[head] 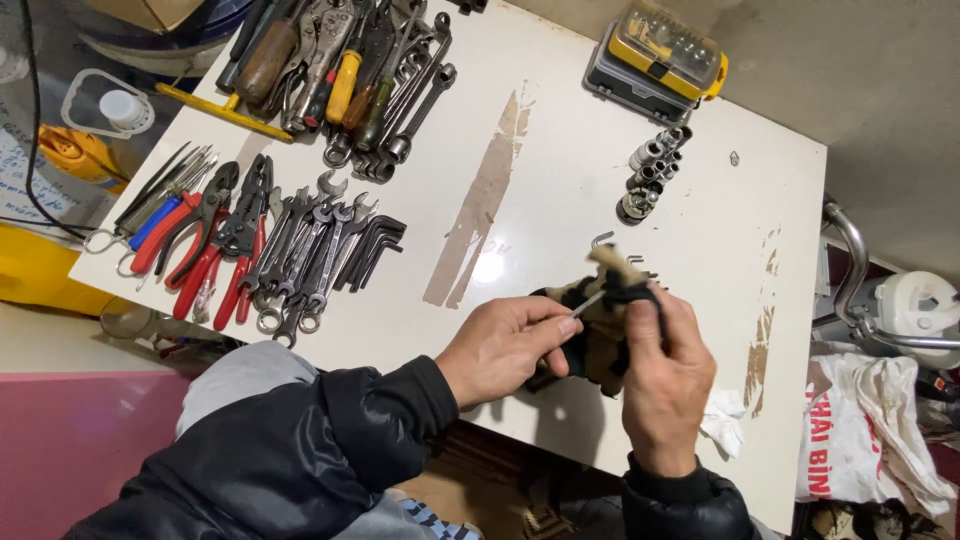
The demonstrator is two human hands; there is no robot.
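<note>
Two bare hands are meeting over the near edge of a white, scuffed tabletop (pixel 560 190), both reaching out of black padded sleeves. The left hand (pixel 500 345) is lying knuckles up, its thumb and forefinger pinching the end of a thin grey metal hex key (pixel 588 305). The right hand (pixel 665 375) is standing upright, its fingers pressing together around a dirty beige and black rag (pixel 605 320) that is wrapping the key's other end. Key and rag are sitting between the hands, just above the table.

Two more small hex keys (pixel 603 238) are lying just beyond the rag. About nine silver sockets (pixel 655 170) are standing in a cluster farther back, near one yellow and grey bit case (pixel 660 55). To the left, a fan of black hex keys (pixel 372 245), a row of steel spanners (pixel 305 260) and three red-handled pliers (pixel 215 250) are lying side by side; their exact numbers are hard to tell. A heap of screwdrivers and wrenches (pixel 345 75) is filling the far corner. One crumpled white tissue (pixel 722 418) is resting beside the right wrist.
</note>
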